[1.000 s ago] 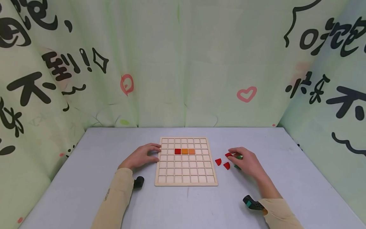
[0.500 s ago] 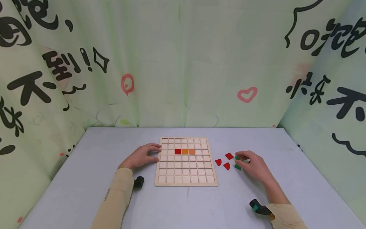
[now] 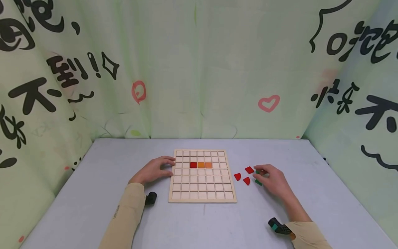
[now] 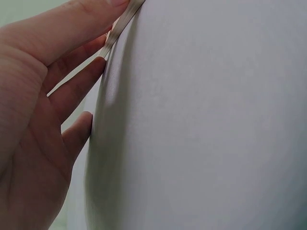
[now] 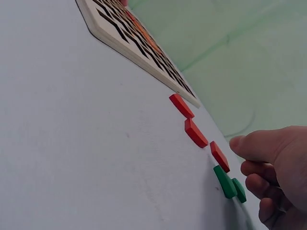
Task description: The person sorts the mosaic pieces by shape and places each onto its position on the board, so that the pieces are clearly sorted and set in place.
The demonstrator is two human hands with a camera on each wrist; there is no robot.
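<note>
A pale wooden grid board (image 3: 202, 200) lies mid-table; one red and two orange squares (image 3: 205, 165) sit in its cells. My left hand (image 3: 153, 170) rests against the board's left edge, fingers and thumb spread. In the left wrist view, that hand (image 4: 53, 91) touches the thin board edge (image 4: 122, 24). To the board's right lie red pieces (image 3: 246, 181), some with a curved side, and two green pieces (image 5: 224, 182). My right hand (image 3: 273, 180) is over the green pieces, loosely bent, thumb and index apart; contact with them is unclear. Nothing appears gripped in the right wrist view.
The white table (image 3: 199, 224) runs back to a pale green curtain (image 3: 199, 69) with black lettering, which also hangs on both sides. Dark wrist-worn devices (image 3: 278, 226) hang under both forearms.
My right hand moved from the red piece right to the green pieces, uncovering the red one, then shifted slightly left. The left hand stays on the board edge.
</note>
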